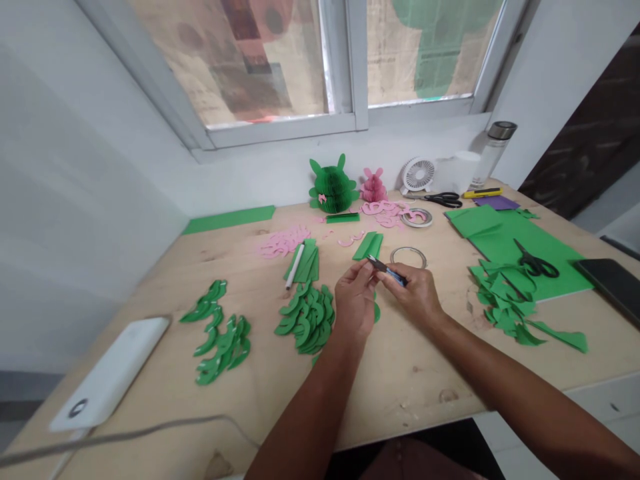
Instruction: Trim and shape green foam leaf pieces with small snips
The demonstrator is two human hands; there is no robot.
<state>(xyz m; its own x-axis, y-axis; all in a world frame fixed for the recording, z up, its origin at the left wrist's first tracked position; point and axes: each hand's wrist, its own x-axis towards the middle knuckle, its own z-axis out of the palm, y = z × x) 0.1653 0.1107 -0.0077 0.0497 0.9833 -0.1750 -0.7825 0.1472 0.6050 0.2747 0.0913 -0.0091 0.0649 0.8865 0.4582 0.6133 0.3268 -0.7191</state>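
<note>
My right hand (414, 288) grips a black-and-blue hand tool (387, 269) with a light metal tip; its exact kind is unclear. Close against that tip, my left hand (356, 293) has its fingers pinched together, and whatever is between them is hidden. Curved green paper pieces (306, 317) lie heaped just left of my left hand. Beyond my fingers are folded green paper strips (369, 246) and a thin ring-shaped roll (409, 257). A bit of green paper (377, 309) shows beside my left wrist.
More green pieces (225, 343), a white power bank (113, 373) and a cable lie left. Pink scraps (284, 241), a white pen (295, 267) and two paper figures (334, 189) stand farther back. At right are black scissors (537, 263), green sheets (565, 273), scraps and a phone (613, 287).
</note>
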